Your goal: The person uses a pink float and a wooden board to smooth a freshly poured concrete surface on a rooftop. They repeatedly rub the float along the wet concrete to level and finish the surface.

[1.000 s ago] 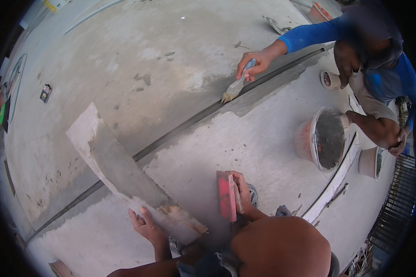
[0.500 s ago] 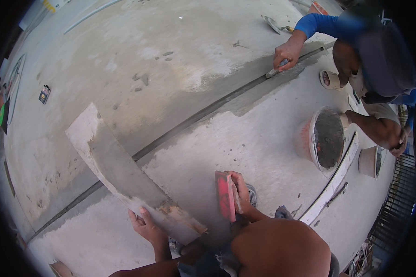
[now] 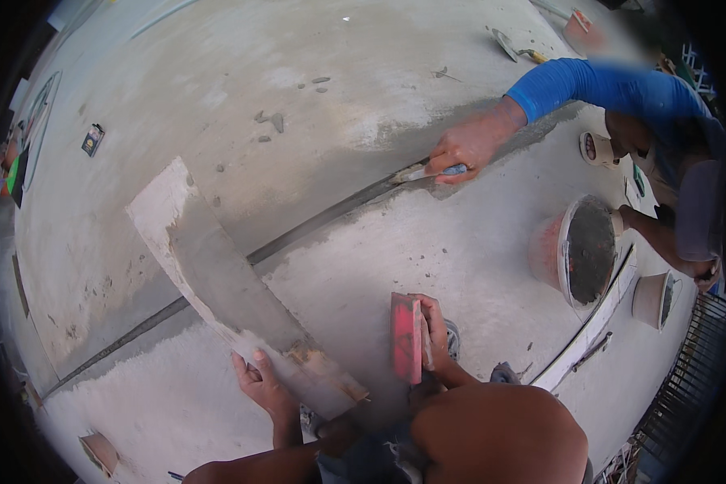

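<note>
My left hand (image 3: 268, 392) grips the lower left edge of a long, cement-smeared board (image 3: 238, 286). The board slants across a dark straight groove (image 3: 315, 219) in the concrete floor, and its far end is pale and rough-edged. In my right hand (image 3: 436, 332) is a red float (image 3: 406, 339), held on edge beside my knee, with its flat side toward the board. Across the groove, a co-worker's hand (image 3: 468, 149) in a blue sleeve presses a small trowel (image 3: 415, 173) into the wet strip. The fingers under my board are partly hidden.
A bucket of grey mortar (image 3: 589, 250) stands at right, with a smaller bucket (image 3: 652, 300) beyond a white strip (image 3: 585, 347). Another trowel (image 3: 508, 47) lies at the far right. A small dark box (image 3: 93, 139) lies far left; a metal grating (image 3: 686, 379) borders the right.
The co-worker's hand and trowel have slid along the groove toward the left and nearer to me. My hands keep hold of the board and the float; the view has shifted slightly.
</note>
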`<act>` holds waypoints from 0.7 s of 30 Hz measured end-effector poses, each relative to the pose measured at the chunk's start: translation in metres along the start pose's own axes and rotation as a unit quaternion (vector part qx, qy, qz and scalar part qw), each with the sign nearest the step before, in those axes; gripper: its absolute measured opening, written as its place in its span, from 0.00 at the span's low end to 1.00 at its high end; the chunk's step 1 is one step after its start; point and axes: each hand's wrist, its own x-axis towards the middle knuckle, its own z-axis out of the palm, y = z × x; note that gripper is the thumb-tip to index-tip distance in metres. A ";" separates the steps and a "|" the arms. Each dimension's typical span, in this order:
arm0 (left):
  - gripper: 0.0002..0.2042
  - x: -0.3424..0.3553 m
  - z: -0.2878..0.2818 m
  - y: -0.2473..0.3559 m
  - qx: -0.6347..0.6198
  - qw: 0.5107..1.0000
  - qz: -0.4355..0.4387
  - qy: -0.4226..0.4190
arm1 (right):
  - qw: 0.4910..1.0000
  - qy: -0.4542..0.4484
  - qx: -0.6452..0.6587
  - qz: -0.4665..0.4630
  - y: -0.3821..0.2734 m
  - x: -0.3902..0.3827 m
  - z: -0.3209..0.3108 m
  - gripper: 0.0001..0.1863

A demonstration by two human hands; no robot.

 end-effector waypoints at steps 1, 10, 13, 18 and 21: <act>0.27 0.000 0.000 0.001 -0.001 1.000 -0.001 0.000 | 1.000 0.002 0.006 -0.001 0.001 0.000 0.001 0.18; 0.26 -0.002 0.005 0.006 -0.001 1.000 -0.004 0.022 | 1.000 -0.006 0.000 0.013 0.006 0.000 -0.003 0.21; 0.27 -0.003 0.005 0.006 -0.002 1.000 -0.009 0.020 | 1.000 -0.001 -0.002 0.013 0.005 0.001 -0.003 0.21; 0.27 -0.003 0.006 0.006 -0.001 0.999 -0.015 0.032 | 1.000 0.006 -0.013 0.015 0.002 0.001 -0.001 0.20; 0.27 -0.003 0.006 0.007 0.003 0.999 -0.012 0.032 | 1.000 0.007 -0.017 0.014 0.004 0.001 -0.001 0.19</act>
